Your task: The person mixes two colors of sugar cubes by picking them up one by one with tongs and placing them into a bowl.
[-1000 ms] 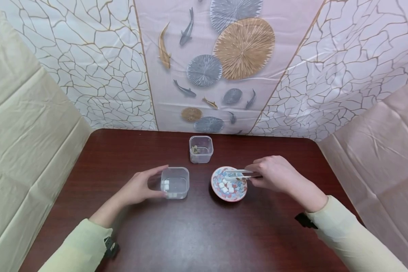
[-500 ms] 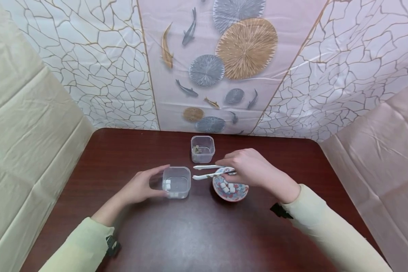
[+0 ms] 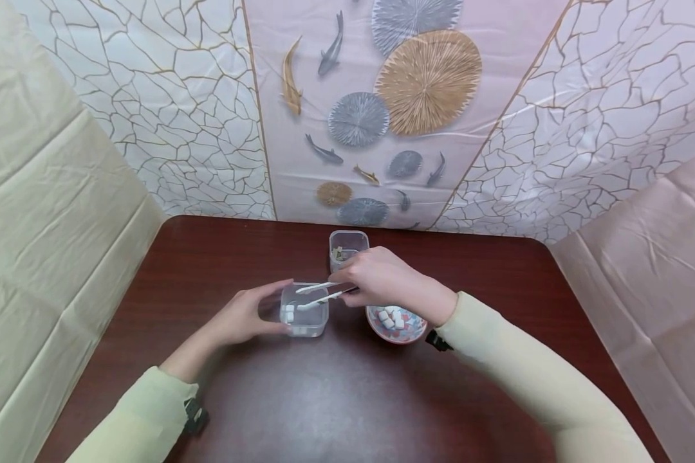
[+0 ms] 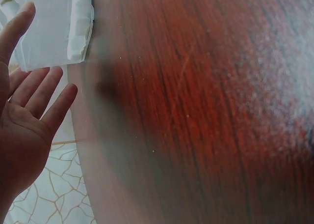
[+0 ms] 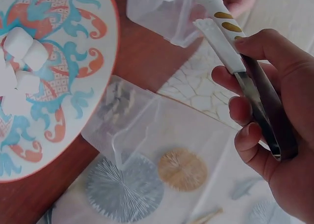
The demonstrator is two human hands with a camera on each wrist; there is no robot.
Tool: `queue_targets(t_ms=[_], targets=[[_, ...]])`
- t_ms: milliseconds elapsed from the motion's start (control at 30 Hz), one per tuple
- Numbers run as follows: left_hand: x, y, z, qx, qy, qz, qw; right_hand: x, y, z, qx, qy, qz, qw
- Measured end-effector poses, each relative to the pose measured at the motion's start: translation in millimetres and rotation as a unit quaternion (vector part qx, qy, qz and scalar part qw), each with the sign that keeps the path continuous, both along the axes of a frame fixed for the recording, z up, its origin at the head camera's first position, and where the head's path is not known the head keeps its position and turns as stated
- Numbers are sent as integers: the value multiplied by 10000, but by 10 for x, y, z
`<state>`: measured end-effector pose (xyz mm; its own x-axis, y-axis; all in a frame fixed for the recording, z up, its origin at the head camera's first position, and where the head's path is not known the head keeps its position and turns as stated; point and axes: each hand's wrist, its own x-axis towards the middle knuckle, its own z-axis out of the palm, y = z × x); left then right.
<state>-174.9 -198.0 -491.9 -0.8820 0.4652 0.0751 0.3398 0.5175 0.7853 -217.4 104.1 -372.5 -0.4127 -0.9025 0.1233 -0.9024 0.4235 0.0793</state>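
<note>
My left hand (image 3: 246, 318) holds the left side of a clear plastic container (image 3: 308, 330), thumb at the near corner and index finger at the far one. Inside, a few white rounded cubes (image 3: 289, 313) lie along the left wall. My right hand (image 3: 385, 276) grips metal tongs (image 5: 255, 94) with white, gold-spotted tips (image 5: 221, 37). In the head view the tips stand apart over the container, and nothing shows between them. Beneath my right wrist is a patterned plate (image 3: 411, 331) with several white cubes (image 3: 389, 318), partly covered by that hand.
A second clear container (image 3: 350, 240) with small brownish pieces (image 3: 338, 253) stands at the back, partly behind my right hand. The dark wooden table (image 3: 301, 399) meets patterned cloth (image 3: 359, 154) at its far edge and pale cloth panels at both sides.
My right hand has carried the tongs left from the plate to over the near container. The left hand stays on the container. The view has turned slightly.
</note>
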Motion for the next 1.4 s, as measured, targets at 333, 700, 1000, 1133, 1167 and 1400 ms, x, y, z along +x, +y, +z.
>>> queue_targets(t_ms=[333,700,1000,1133,1167,1400], targets=[[10,-5,12,-35,69,24,10000,-71,-252,-140,508,175,180,9984],[7,4,18,-45,132,17,9999,-78,-417,-211,925,859,205,9918],[6,-9,13,-51,88,45,9999,-109,-469,-213,916,804,251,9922],[7,-20,10,-30,95,42,9999,-93,-492,-206,973,929,255,9906],[6,-22,7,-20,99,46,9999,-88,-499,-204,979,970,258,9901],[3,-16,-4,-21,85,30,10000,-52,-533,-206,970,1071,307,9890]])
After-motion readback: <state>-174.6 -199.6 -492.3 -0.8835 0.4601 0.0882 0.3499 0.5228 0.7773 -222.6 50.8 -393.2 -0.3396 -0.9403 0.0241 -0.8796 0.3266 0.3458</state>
